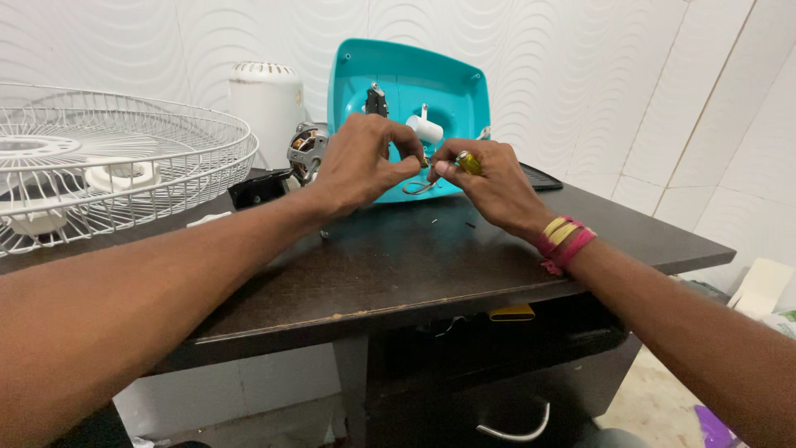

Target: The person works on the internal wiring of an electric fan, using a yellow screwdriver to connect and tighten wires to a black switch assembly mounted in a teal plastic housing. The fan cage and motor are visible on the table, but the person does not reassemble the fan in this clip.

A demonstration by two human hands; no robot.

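While both hands meet at frame centre, the left hand (358,166) pinches a thin grey wire (419,187) between thumb and fingertips, and the right hand (489,178) grips a yellow-handled screwdriver (469,163) just beside it. Directly behind stands the upturned teal fan base (439,75), holding a white cylinder (424,129). A white wire guard (116,166) rests at upper left on the dark table (398,257).
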